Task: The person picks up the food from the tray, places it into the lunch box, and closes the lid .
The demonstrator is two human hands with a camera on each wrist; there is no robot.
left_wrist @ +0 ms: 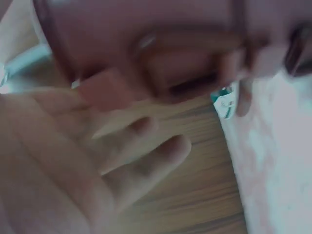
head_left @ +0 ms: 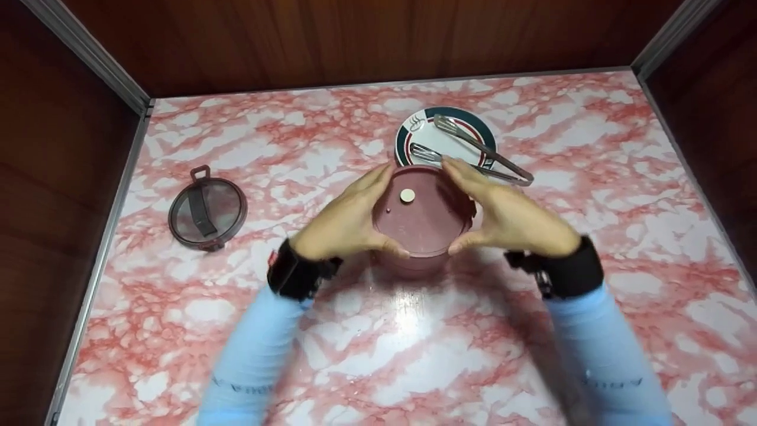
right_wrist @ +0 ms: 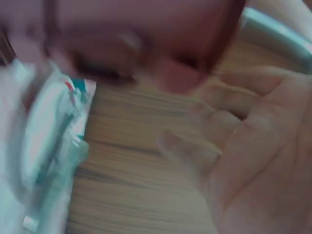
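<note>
A round mauve container [head_left: 420,231], with a small pale disc on the face toward the head camera, is between my two hands. My left hand [head_left: 352,216] holds its left side, thumb at the near edge and fingers toward the far edge. My right hand [head_left: 511,216] grips the opposite side in the same way. In both wrist views the container [left_wrist: 185,44] looms close and blurred, with projecting tabs along its side. Some lower fingers [left_wrist: 146,165] of the left hand stretch out beneath it, off its wall. I cannot tell which way up it is.
A round see-through lid [head_left: 207,213] with a dark rim lies at the left. Behind the container, metal tongs [head_left: 502,163] lie across a plate [head_left: 405,133] with a green and red rim. Brown wooden panels [head_left: 355,41] enclose the marbled table [head_left: 284,142].
</note>
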